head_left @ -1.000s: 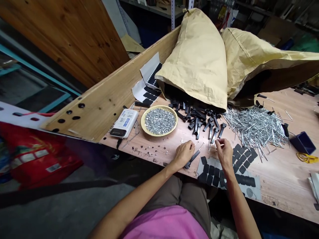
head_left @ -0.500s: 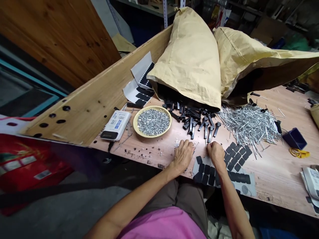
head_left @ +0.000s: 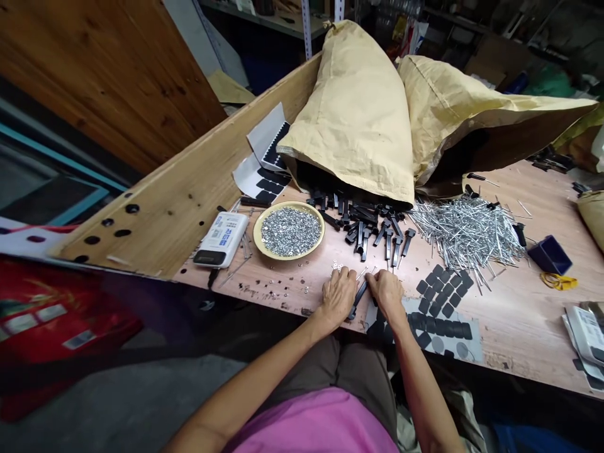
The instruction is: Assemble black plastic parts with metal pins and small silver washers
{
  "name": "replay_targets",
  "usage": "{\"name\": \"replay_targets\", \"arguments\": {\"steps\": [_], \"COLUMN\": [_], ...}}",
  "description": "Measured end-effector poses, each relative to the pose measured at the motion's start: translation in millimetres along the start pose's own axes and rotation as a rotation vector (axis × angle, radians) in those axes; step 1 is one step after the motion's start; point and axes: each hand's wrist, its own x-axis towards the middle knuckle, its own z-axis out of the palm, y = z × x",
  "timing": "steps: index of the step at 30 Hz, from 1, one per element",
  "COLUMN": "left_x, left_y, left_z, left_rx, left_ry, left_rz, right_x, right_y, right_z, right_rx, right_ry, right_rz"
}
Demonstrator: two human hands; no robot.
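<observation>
My left hand (head_left: 337, 294) rests low over the table with its fingers curled and pressed together. A few small metal nuts (head_left: 336, 267) lie just beyond its fingertips; whatever it pinches is hidden. Between my hands a black plastic T-shaped part (head_left: 360, 298) slants, its head near my left wrist. The fingertips of my right hand (head_left: 387, 292) are closed at the far end of this part. Thin metal pins (head_left: 362, 273) show near the fingertips. More black T-shaped parts (head_left: 389, 243) are scattered beyond my hands.
A yellow bowl (head_left: 257, 244) of small nuts stands left, beside a white power bank (head_left: 223, 238). Heaped metal pins (head_left: 472, 233) lie right. Black pads (head_left: 443, 289) lie near the front edge. Paper sacks (head_left: 358, 113) stand behind; a blue box (head_left: 551, 255) sits right.
My right hand has moved left, closer to my left hand. A black plastic part now shows between the hands. My left hand has shifted slightly left.
</observation>
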Motion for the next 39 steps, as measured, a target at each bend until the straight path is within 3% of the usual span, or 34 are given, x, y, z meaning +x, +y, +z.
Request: {"name": "replay_targets", "arguments": {"steps": [9,13,16,19,21,24,27,29,32,36,39], "left_x": [14.5,12.6,10.2,8.3,5.7,-2.5,-14.8,-23.1,-32.6,-36.6,-35.7], "left_y": [3.9,0.1,-2.9,-7.7,-11.9,-16.9,-16.3,-12.6,-5.7,-3.6,-8.2], "left_z": [8.0,5.2,-1.2,-8.4,-11.8,-11.7,-2.2,9.2,29.2,49.4,56.2], "left_rx": [-0.007,-0.061,-0.237,-0.58,-0.859,-1.217,-1.392,-1.407,-1.347,-1.234,-1.188], "left_ry": [0.03,0.118,0.236,0.313,0.268,0.084,-0.073,-0.152,-0.202,-0.172,-0.134], "left_rz": [0.033,0.068,0.07,0.042,0.009,-0.085,-0.119,-0.11,-0.091,-0.067,-0.072], "right_x": [-23.6,-25.8,-26.4,-29.1,-33.6,-49.6,-78.7,-101.1,-127.3,-138.2,-134.5], "right_y": [-6.8,-11.0,-11.8,-9.4,-2.3,22.8,62.2,88.1,113.5,121.3,118.9], "right_z": [7.7,7.5,7.2,10.7,14.2,19.7,28.0,36.6,51.3,59.2,54.3], "right_rx": [0.026,0.097,0.129,0.241,0.43,0.871,1.081,0.956,0.571,0.148,0.066], "right_ry": [0.003,0.001,0.032,0.106,0.137,0.074,0.009,0.064,0.131,0.062,0.085], "right_rz": [0.055,0.114,0.116,0.09,0.069,0.058,0.089,0.133,0.201,0.269,0.324]}}
